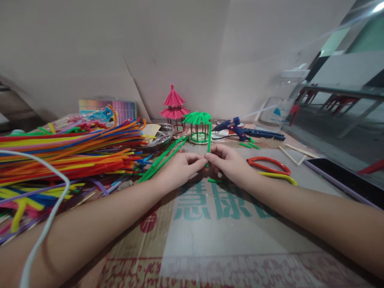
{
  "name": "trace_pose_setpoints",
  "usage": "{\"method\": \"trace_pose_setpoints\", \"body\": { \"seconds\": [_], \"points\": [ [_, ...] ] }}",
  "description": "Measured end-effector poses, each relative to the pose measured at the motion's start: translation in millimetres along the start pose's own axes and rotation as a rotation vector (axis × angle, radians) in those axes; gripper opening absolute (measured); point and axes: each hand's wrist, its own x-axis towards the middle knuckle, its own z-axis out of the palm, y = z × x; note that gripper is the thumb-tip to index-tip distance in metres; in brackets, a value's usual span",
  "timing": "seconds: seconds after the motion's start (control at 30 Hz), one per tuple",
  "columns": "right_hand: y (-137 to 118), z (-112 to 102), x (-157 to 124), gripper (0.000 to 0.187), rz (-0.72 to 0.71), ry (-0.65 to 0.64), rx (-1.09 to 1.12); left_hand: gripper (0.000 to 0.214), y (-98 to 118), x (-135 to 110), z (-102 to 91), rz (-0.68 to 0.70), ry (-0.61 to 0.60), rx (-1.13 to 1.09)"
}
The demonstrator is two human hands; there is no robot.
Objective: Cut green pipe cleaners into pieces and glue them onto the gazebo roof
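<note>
Green fuzzy stick stands up between both hands. The left hand and right hand pinch its bottom end. It looks light and bendy, so hold it low and gently.

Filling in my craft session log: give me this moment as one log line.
left hand: pinches green pipe cleaner | right hand: pinches it too | pose: upright | behind: green pavilion, pink pavilion, blue glue gun
</note>
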Motion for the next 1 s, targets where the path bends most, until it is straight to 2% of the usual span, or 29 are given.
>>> {"method": "trace_pose_setpoints", "body": {
  "seconds": [0.27, 0.5, 0.73, 1.0],
  "points": [
    [4.6, -0.2, 2.0, 0.026, -0.039, 0.003, -0.046, 0.033, 3.0, 0.3, 1.5, -0.019, 0.059, -0.16],
    [6.9, -0.8, 2.1, 0.023, -0.099, 0.043, -0.104, 0.039, 3.0, -0.8, -0.9, -0.017, 0.023, -0.019],
    [7.5, -2.2, 3.4, 0.022, -0.107, 0.057, -0.138, 0.041, 2.9, 0.1, -1.1, -0.044, -0.011, -0.131],
    [4.1, -0.8, 2.0, 0.022, -0.131, 0.062, -0.177, 0.028, 4.6, 1.2, -1.3, -0.056, -0.048, -0.272]
  ]
}}
